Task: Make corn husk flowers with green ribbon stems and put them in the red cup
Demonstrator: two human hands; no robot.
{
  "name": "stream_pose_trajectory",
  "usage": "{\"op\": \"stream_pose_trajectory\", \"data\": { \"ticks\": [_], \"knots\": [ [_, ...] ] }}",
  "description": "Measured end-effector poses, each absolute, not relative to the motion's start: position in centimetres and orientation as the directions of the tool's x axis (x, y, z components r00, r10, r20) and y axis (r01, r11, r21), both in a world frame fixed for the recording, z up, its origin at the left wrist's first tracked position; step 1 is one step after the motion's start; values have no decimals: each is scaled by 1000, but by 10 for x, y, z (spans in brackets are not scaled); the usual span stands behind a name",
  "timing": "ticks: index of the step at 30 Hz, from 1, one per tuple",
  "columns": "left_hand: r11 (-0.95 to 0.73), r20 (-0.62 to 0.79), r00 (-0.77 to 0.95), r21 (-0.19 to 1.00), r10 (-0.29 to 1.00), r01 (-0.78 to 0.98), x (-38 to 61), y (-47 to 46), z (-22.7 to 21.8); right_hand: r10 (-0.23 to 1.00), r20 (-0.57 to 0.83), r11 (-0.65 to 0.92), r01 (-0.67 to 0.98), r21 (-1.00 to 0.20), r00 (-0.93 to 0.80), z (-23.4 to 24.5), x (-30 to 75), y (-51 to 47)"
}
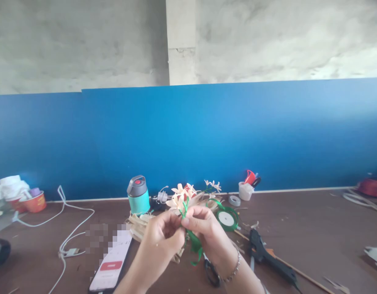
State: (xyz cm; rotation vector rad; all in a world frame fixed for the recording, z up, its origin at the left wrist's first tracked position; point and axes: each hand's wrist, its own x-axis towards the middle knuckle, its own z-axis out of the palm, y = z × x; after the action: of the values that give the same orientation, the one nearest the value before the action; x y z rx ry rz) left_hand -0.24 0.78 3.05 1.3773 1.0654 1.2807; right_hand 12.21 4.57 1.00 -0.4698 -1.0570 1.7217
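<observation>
Both hands meet low in the middle of the head view. My left hand (163, 237) and my right hand (206, 232) pinch the stem of a small bunch of cream paper flowers (180, 196). A green ribbon (194, 243) is wound round the stem and hangs down between my hands. The ribbon runs to a green ribbon spool (226, 219) lying flat on the brown table (313, 232) just right of my right hand. A bracelet shows on my right wrist.
A teal bottle (138, 196) stands behind the flowers. A phone (111, 265) lies at the lower left beside white cables (68, 232). A black glue gun (264, 255) and scissors (211, 271) lie at right. A white cup with tools (246, 190), a tape roll (234, 200) and red bowls (35, 202) stand near the blue wall.
</observation>
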Motion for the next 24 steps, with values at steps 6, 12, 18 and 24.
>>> {"op": "stream_pose_trajectory", "data": {
  "ticks": [6, 12, 18, 24],
  "knots": [
    [-269, 282, -56, 949, 958, 162, 0, 5, 24, 920, 154, -103, -604, -791, -360, 6, 114, 43],
    [-266, 269, -36, 961, 962, 74, 1, 8, 27, 935, 147, -84, -603, -793, -323, 6, 115, 43],
    [-319, 392, -106, 854, 914, 411, -1, 9, 19, 944, 142, -66, -590, -805, -298, 8, 110, 42],
    [-425, 672, -187, 633, 717, 647, 3, 12, 5, 959, 157, -15, -597, -802, -234, 10, 109, 42]
  ]
}}
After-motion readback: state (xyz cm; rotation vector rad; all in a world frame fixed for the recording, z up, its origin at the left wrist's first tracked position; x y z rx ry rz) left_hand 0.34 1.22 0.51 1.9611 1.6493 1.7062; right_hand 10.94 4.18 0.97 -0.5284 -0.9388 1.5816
